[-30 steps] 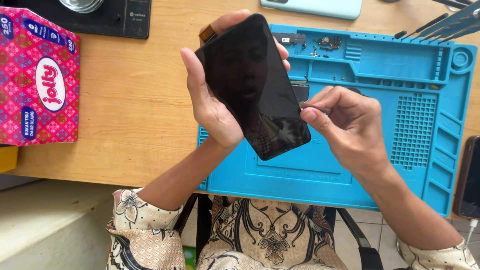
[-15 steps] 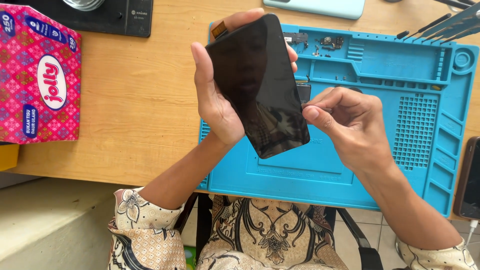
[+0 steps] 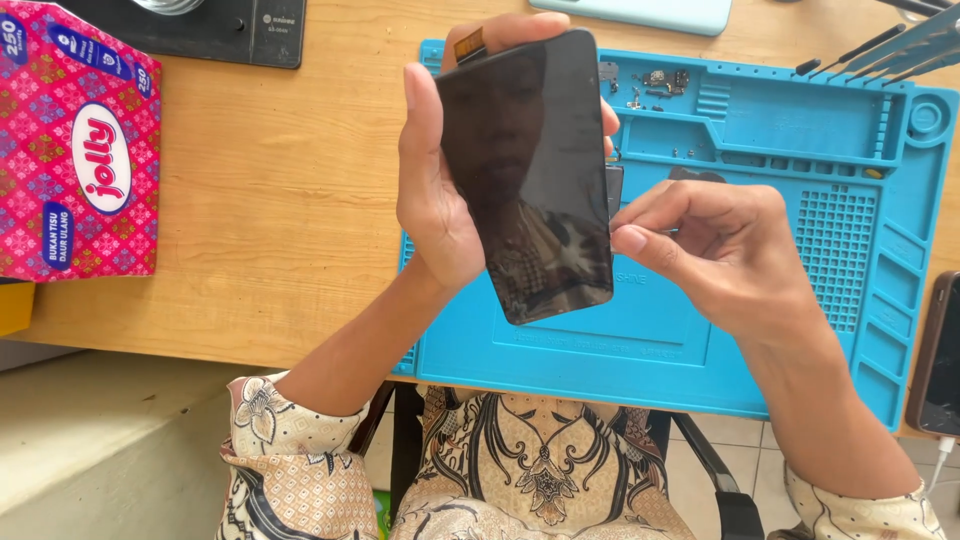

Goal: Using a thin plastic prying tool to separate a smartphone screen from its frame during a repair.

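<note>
A black phone screen panel point(image 3: 530, 175) is held upright above the work surface, its glass face turned toward the camera and its long axis tilted slightly, the lower end leaning to the right. The glass is dark, unlit and glossy, and faint reflections are seen across it. The corners are rounded and no cracks can be made out. A small orange flex ribbon point(image 3: 468, 45) is seen sticking out behind the top left corner. The panel is gripped along its left edge, and its right edge is touched at about mid-height.
</note>
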